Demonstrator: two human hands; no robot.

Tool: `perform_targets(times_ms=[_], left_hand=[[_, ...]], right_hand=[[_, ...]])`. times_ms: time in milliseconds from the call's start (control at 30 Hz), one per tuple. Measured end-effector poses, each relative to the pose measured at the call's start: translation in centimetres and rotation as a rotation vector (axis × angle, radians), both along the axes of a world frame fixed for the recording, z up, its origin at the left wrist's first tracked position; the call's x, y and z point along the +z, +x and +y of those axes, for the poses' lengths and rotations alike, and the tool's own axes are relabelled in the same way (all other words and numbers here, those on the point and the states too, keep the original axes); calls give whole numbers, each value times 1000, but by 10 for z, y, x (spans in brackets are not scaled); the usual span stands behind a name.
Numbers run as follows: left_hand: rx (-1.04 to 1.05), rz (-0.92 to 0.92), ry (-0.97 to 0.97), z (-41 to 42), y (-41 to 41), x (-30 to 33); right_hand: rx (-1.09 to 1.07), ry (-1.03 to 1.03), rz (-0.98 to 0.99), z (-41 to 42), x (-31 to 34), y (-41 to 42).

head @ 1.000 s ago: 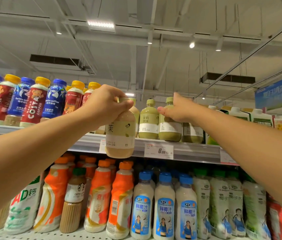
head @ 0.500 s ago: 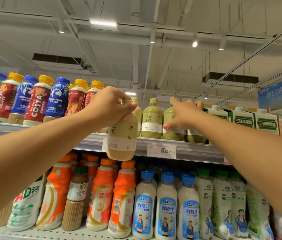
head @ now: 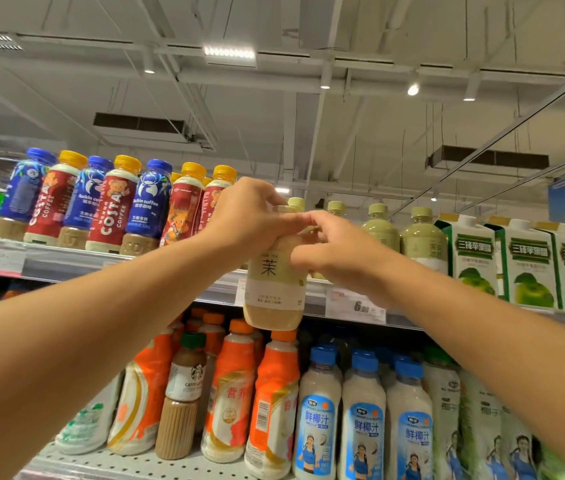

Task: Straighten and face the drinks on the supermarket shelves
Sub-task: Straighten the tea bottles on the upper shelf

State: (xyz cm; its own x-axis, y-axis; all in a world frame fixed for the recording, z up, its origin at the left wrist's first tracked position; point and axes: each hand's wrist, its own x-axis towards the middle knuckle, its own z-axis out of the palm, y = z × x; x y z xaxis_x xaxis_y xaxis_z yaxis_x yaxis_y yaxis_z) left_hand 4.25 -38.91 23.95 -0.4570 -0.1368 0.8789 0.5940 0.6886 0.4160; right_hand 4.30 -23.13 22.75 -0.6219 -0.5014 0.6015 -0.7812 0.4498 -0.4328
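The tea bottle [head: 274,271] is hanging in the air in front of the upper shelf [head: 66,263], off its row, with its label facing the camera. The left hand [head: 246,216] is gripping it around the neck and cap, while the right hand [head: 333,251] is closing its fingers on the shoulder just beside the left. With both grips sitting high, the heavy lower half is dangling unsupported; if either hand is letting go during a handover, the bottle could be slipping down onto the orange bottles [head: 270,403] below the hands. Behind the right hand, the green bottles [head: 419,237] are standing close together, so a wrist swinging back could be knocking one over toward the cartons [head: 475,261] further right.
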Motion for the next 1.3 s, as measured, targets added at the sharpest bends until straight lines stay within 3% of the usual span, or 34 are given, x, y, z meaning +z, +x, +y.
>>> perform_targets(times_ms=[67,200,333,467,600,733,1100,1300], left_hand=[[-31,4,73,-1,1,-1],[-93,8,187,-7,3,-4],[-92,18,179,-25,7,-1],[-95,115,52,-66,5,-8],[345,78,-385,-97,-19,-54],[456,84,-581,-109,-37,-82],[468,98,-632,-114,-42,-76],[452,140,-590,-116,-48,-78]], right_hand=[[71,-68,-68,-8,-6,2],[-92,-16,63,-27,-8,-2],[-22,-18,42,-40,6,-2],[-44,-88,97,-43,32,-4],[-181,-134,156,-57,55,-18],[-327,-72,146,-81,60,-35],[-538,144,56,-121,57,-48],[-764,235,263,-129,46,-48]])
